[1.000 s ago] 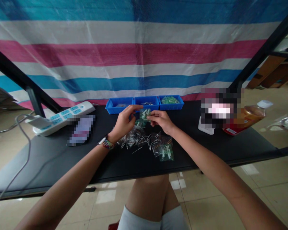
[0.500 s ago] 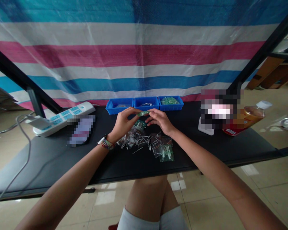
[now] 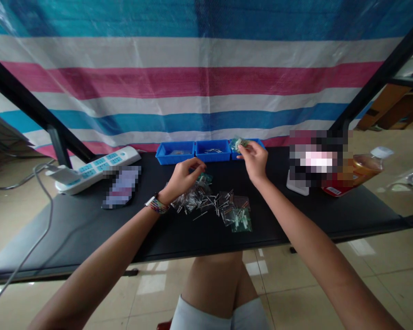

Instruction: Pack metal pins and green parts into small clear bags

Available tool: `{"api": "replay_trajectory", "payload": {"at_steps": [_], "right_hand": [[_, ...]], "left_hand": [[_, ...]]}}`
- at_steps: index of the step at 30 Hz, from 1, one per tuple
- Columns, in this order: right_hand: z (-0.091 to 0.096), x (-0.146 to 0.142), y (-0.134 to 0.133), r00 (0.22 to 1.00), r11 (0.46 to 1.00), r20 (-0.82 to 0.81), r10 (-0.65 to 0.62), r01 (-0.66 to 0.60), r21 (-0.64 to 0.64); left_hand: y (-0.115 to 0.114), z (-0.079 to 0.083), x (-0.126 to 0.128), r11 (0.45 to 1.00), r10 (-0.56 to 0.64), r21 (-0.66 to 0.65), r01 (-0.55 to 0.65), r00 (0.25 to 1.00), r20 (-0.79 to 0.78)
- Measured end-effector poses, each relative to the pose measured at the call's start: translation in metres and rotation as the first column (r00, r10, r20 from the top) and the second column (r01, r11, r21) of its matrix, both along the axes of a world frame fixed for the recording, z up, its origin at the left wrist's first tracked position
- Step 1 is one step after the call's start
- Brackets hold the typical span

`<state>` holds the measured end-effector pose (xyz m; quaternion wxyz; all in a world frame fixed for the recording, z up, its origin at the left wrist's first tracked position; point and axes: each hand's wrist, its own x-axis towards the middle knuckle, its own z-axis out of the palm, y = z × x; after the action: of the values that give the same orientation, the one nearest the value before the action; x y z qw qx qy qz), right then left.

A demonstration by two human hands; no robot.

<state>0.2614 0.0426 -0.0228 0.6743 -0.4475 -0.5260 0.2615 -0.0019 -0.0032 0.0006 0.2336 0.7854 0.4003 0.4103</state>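
Over the right one of three joined blue bins [image 3: 248, 156], my right hand [image 3: 255, 160] pinches a small green plastic packet [image 3: 238, 144], which partly covers the bin's inside. My left hand [image 3: 185, 176] hovers at the back left of a pile, its fingers bent and thumb apart, with nothing seen in it. Beneath and beside it lie clear plastic bags [image 3: 190, 200] and another green packet [image 3: 206, 178]. Thin metal pins [image 3: 214, 201] are scattered to the right, next to a green bag of pale pieces [image 3: 241, 221].
Metal pins lie in the middle blue bin [image 3: 213, 156]; the left blue bin [image 3: 175, 158] holds small items I cannot make out. A white power strip [image 3: 100, 167] and a blurred phone-like object [image 3: 122, 187] are at left. A drink bottle [image 3: 364, 167] lies tilted at right on the black table [image 3: 192, 240].
My right hand has moved right to the right blue bin with the green packet. My left hand has let go of that packet and drawn slightly back toward the pile.
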Motion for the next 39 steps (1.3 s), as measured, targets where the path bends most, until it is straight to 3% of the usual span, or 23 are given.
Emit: {"api": "replay_trajectory", "payload": {"at_steps": [3,5,8,10,12,16,25,29,33,39], "right_hand": [[-0.001,0.03,0.012,0.935,0.961,0.224,-0.276,0.261,0.093],[-0.003,0.042,0.013,0.835,0.943,0.439,-0.332,0.306,0.131],[-0.01,0.043,0.01,0.634,0.971,0.74,-0.225,0.206,0.119],[-0.015,0.038,0.009,0.512,0.982,0.842,-0.172,0.155,0.107],[-0.02,0.033,0.009,0.437,0.982,0.884,-0.168,0.152,0.111],[-0.024,0.027,0.015,0.359,0.975,0.919,-0.166,0.201,0.098],[-0.017,0.022,0.007,0.343,0.948,0.899,-0.274,0.256,0.191],[-0.019,0.021,0.008,0.326,0.959,0.912,-0.25,0.214,0.186],[-0.021,0.015,0.005,0.413,0.962,0.874,-0.257,0.192,0.192],[-0.014,-0.008,-0.013,0.561,0.979,0.807,-0.184,0.029,0.204]], "left_hand": [[0.001,-0.001,-0.001,1.0,-0.02,-0.013,0.02,1.0,-0.003],[0.001,-0.001,0.0,0.999,-0.029,-0.017,0.028,1.0,-0.005],[0.0,-0.001,0.001,0.999,-0.036,-0.02,0.036,0.999,-0.005],[0.0,-0.001,0.002,0.999,-0.041,-0.022,0.041,0.999,-0.007],[0.0,-0.001,0.002,0.999,-0.045,-0.026,0.044,0.999,-0.011],[0.002,-0.005,0.0,0.999,-0.044,-0.021,0.044,0.999,-0.027],[0.006,-0.01,-0.003,0.995,-0.005,0.092,0.029,0.968,-0.25],[0.008,-0.014,-0.006,0.988,0.102,0.15,-0.036,0.884,-0.457],[0.013,-0.023,-0.009,0.984,0.126,0.175,-0.033,0.825,-0.551],[0.023,-0.033,-0.009,0.992,0.044,0.127,0.014,0.893,-0.447]]}}
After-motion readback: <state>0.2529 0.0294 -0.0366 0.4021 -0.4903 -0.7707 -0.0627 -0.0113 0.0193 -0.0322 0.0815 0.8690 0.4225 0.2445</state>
